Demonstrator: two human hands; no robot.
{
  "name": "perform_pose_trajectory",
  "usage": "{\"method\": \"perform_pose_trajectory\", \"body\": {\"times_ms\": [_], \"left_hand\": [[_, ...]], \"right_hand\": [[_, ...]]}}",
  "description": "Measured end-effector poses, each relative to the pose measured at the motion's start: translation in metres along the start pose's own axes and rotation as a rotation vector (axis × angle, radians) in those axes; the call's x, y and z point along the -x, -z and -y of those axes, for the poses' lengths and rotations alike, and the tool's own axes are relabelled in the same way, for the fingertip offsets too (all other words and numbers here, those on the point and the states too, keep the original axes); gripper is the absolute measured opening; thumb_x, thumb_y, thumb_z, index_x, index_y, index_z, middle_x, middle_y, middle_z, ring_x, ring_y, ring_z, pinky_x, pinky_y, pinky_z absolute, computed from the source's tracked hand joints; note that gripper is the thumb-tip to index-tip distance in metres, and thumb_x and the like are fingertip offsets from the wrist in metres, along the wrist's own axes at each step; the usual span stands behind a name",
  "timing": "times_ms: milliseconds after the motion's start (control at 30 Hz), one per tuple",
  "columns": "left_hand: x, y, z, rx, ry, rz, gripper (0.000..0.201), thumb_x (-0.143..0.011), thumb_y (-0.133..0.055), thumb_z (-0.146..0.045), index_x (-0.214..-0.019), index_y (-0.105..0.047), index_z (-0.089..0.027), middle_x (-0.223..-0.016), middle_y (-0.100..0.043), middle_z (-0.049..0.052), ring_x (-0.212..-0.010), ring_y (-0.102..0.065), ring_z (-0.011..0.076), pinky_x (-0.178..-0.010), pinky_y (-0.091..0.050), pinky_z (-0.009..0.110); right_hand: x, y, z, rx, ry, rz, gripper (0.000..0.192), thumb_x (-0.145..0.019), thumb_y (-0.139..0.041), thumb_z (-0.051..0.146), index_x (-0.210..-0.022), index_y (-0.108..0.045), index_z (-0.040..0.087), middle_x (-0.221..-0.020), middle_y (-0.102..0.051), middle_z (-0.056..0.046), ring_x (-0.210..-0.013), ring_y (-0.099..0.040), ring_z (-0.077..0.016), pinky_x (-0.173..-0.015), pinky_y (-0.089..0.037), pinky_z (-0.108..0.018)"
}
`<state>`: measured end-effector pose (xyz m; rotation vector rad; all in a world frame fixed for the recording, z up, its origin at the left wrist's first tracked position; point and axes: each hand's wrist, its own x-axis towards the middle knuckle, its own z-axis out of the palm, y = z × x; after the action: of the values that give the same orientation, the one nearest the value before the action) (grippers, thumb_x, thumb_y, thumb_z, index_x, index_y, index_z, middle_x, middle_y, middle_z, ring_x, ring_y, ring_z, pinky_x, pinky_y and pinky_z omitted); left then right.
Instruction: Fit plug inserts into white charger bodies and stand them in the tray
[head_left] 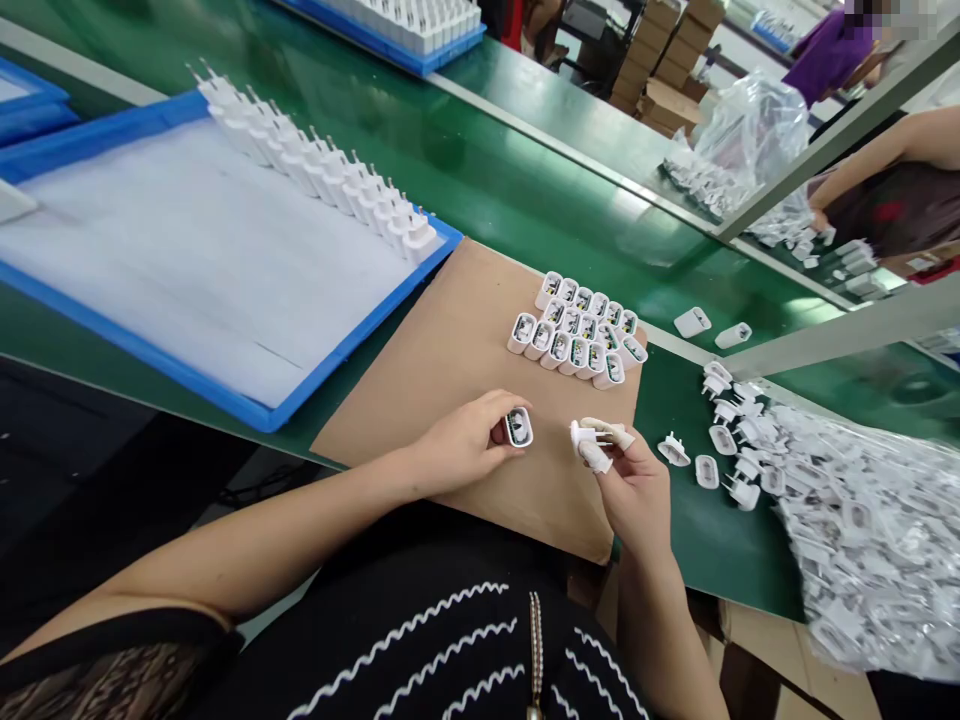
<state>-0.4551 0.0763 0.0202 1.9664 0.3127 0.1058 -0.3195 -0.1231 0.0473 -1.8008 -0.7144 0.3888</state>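
A white charger shell (519, 428) sits pinched in the left hand (469, 440), open end showing, above the brown cardboard sheet (442, 380). Just beside it, the right hand (637, 490) grips a white plug cap (592, 440) by its fingertips. Beyond them, a cluster of shells (577, 335) stands on the cardboard. Loose plug caps (731, 440) lie on the green surface (525, 200) to the right, near a plastic bag of parts (877, 540). A blue tray (225, 395) holds a row of finished chargers (322, 170).

A long green surface (480, 170) is seen running across the room, divided by pale metal rails (570, 135). Overhead light is reflected on its glossy top. Stacked cardboard boxes (664, 55) are set behind it. Beneath the near edge, a dark floor (90, 470) is made out, perhaps crossed by cables.
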Motion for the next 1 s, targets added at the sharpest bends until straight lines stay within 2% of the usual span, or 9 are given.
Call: {"method": "perform_pose_trajectory", "body": {"times_ms": [67, 133, 200, 267, 333, 400, 567, 767, 1000], "left_hand": [[0.001, -0.005, 0.005, 0.058, 0.044, -0.099, 0.033, -0.081, -0.083, -0.034, -0.107, -0.067, -0.021, -0.107, -0.067, 0.004, -0.077, -0.064, 0.0169, -0.072, -0.054, 0.032], [0.002, -0.008, 0.01, 0.114, 0.067, -0.166, 0.044, -0.072, -0.091, -0.041, -0.102, -0.068, -0.02, -0.101, -0.065, 0.003, -0.071, -0.06, 0.0152, -0.066, -0.052, 0.03], [0.004, -0.007, 0.013, 0.202, 0.038, -0.143, 0.051, -0.071, -0.091, -0.041, -0.113, -0.069, -0.021, -0.111, -0.066, 0.005, -0.069, -0.059, 0.0131, -0.067, -0.053, 0.03], [0.005, -0.002, 0.015, 0.286, -0.017, -0.08, 0.044, -0.079, -0.085, -0.034, -0.119, -0.07, -0.021, -0.114, -0.067, 0.007, -0.069, -0.059, 0.012, -0.069, -0.053, 0.029], [0.006, 0.002, 0.016, 0.31, -0.056, -0.048, 0.024, -0.086, -0.076, -0.027, -0.109, -0.074, -0.019, -0.104, -0.067, 0.005, -0.07, -0.058, 0.0119, -0.069, -0.052, 0.028], [0.006, 0.003, 0.018, 0.293, -0.066, -0.063, 0.014, -0.087, -0.074, -0.023, -0.1, -0.074, -0.018, -0.094, -0.066, 0.003, -0.07, -0.058, 0.012, -0.067, -0.049, 0.026], [0.006, 0.0, 0.02, 0.266, -0.07, -0.094, 0.014, -0.086, -0.075, -0.018, -0.099, -0.074, -0.018, -0.091, -0.065, 0.002, -0.069, -0.056, 0.0111, -0.066, -0.047, 0.025], [0.007, -0.001, 0.022, 0.268, -0.089, -0.089, 0.013, -0.086, -0.073, -0.016, -0.098, -0.074, -0.017, -0.09, -0.064, 0.001, -0.07, -0.056, 0.0116, -0.066, -0.046, 0.025], [0.004, -0.001, 0.022, 0.249, -0.075, -0.114, 0.012, -0.084, -0.076, -0.02, -0.095, -0.074, -0.017, -0.087, -0.065, 0.001, -0.071, -0.059, 0.0123, -0.066, -0.047, 0.025]], "right_hand": [[0.0, -0.004, 0.009, 0.203, 0.122, 0.034, 0.022, -0.096, -0.07, 0.031, -0.116, -0.076, 0.027, -0.1, -0.071, -0.004, -0.088, -0.068, -0.0192, -0.081, -0.056, -0.035], [-0.001, -0.008, 0.019, 0.405, 0.268, 0.069, 0.024, -0.098, -0.064, 0.025, -0.12, -0.075, 0.026, -0.098, -0.07, -0.005, -0.088, -0.066, -0.0203, -0.081, -0.055, -0.036], [-0.002, -0.013, 0.028, 0.565, 0.394, 0.096, 0.029, -0.098, -0.059, 0.018, -0.123, -0.072, 0.026, -0.097, -0.069, -0.006, -0.09, -0.063, -0.0226, -0.08, -0.054, -0.038], [-0.003, -0.02, 0.034, 0.676, 0.48, 0.137, 0.035, -0.096, -0.055, 0.011, -0.125, -0.07, 0.024, -0.097, -0.067, -0.007, -0.092, -0.06, -0.0244, -0.079, -0.053, -0.039], [-0.004, -0.028, 0.038, 0.744, 0.54, 0.186, 0.039, -0.093, -0.052, 0.005, -0.124, -0.069, 0.022, -0.093, -0.064, -0.007, -0.089, -0.057, -0.0247, -0.076, -0.05, -0.038], [-0.005, -0.036, 0.04, 0.791, 0.591, 0.212, 0.038, -0.09, -0.05, 0.001, -0.118, -0.069, 0.02, -0.089, -0.06, -0.007, -0.085, -0.053, -0.0245, -0.073, -0.048, -0.037], [-0.01, -0.048, 0.042, 0.863, 0.633, 0.252, 0.032, -0.083, -0.049, -0.004, -0.097, -0.064, 0.021, -0.087, -0.057, -0.006, -0.082, -0.049, -0.0239, -0.07, -0.044, -0.036], [-0.018, -0.05, 0.046, 0.876, 0.665, 0.311, 0.031, -0.076, -0.048, -0.008, -0.077, -0.053, 0.023, -0.081, -0.053, -0.004, -0.076, -0.044, -0.0221, -0.064, -0.037, -0.035], [-0.015, -0.051, 0.032, 0.833, 0.678, 0.243, 0.031, -0.083, -0.045, -0.004, -0.069, -0.05, 0.023, -0.075, -0.047, -0.003, -0.072, -0.04, -0.0205, -0.062, -0.032, -0.034]]}}
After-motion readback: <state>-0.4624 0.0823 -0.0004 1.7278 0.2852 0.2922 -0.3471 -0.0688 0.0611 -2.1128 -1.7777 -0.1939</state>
